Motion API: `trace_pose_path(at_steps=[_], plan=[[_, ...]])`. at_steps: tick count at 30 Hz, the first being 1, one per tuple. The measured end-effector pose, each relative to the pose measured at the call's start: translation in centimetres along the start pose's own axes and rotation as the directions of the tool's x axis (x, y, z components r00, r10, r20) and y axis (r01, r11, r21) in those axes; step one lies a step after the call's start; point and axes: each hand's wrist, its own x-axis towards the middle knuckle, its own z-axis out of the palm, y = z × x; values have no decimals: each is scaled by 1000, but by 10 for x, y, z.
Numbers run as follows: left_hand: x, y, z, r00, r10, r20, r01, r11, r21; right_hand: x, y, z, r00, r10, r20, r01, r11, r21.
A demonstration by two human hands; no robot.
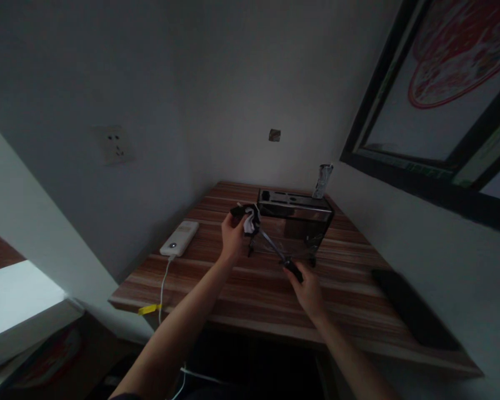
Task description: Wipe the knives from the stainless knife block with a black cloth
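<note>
My left hand (231,233) is closed around a small black-and-white bunched item (250,220) that looks like cloth; its exact kind is unclear in the dim light. A short dark piece sticks out above the fingers. My right hand (307,288) grips the black handle of a tool with a slim metal shaft or blade (273,246). That shaft slants up to the left, its far end meeting the black-and-white item. Just behind both hands stands a see-through rack (295,212) with a black slotted top. A silvery upright piece (323,181) rises from its right end.
A white power bank (180,238) with a cable lies on the left of the wood-grain table (241,291). Yellow tape (149,309) hangs at the front edge. A flat dark object (412,308) rests at the right. Walls enclose the back and sides.
</note>
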Motion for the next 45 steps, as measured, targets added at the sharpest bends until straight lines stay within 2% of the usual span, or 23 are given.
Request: trace_pose_path(at_steps=[7, 11, 17, 26, 36, 45], plan=[[-27, -8, 11, 976, -60, 210, 38, 993, 108, 1, 0, 0, 999, -5, -41, 5, 1000, -14], [-42, -17, 14, 928, -93, 360, 19, 979, 205, 1, -3, -1, 998, 0, -64, 1, 1000, 12], [-62, -25, 17, 841, -153, 520, -49, 934, 355, -1, 1, -2, 996, 6, -84, -4, 1000, 26], [-66, -27, 20, 817, -175, 549, -81, 908, 411, -1, 8, 1, 994, 23, -103, -19, 999, 37], [-56, -21, 18, 842, -202, 500, -50, 894, 446, -1, 4, 1, 995, 16, -98, -11, 999, 52], [-47, -14, 18, 859, -193, 474, 2, 927, 374, 0, 0, 1, 995, 29, -97, -26, 999, 28]])
